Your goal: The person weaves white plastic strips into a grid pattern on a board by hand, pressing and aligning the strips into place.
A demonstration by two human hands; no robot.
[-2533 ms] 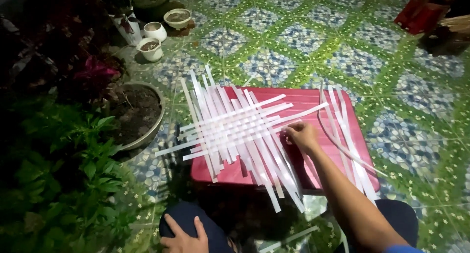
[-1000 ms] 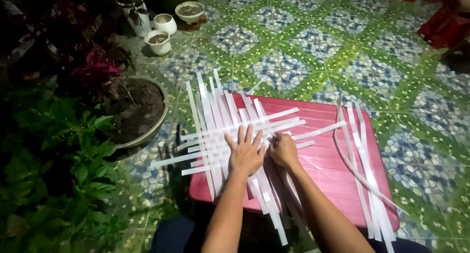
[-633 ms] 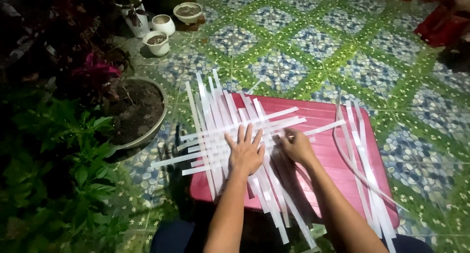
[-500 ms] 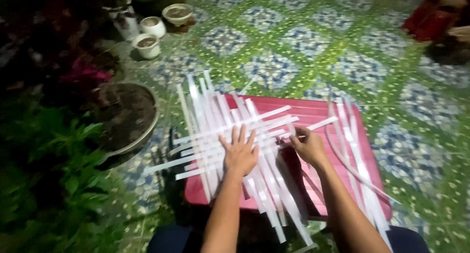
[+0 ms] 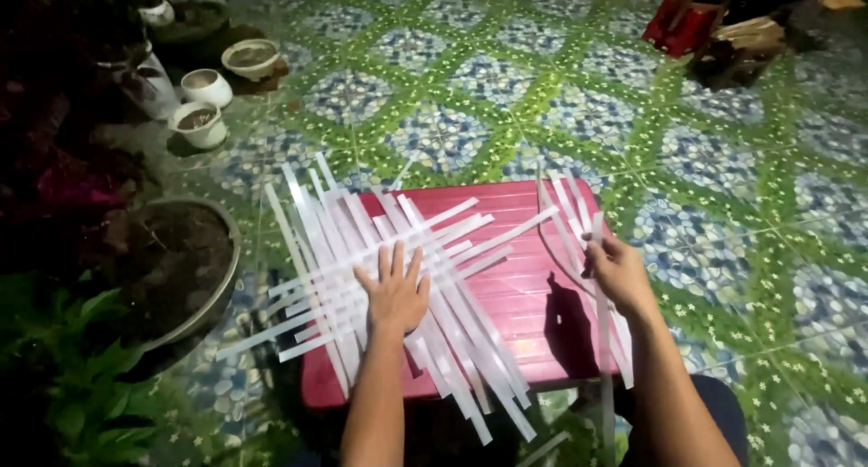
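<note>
White strips (image 5: 398, 277) are lying woven on the red worktop (image 5: 515, 295); left hand (image 5: 395, 291) is pressing them flat, fingers spread, while right hand (image 5: 619, 270) is pinching a loose strip (image 5: 599, 250). Easing that press could let the weave slide apart.

Woven strips (image 5: 398, 277) on stool (image 5: 515, 295), pots (image 5: 201, 123) far left.
</note>
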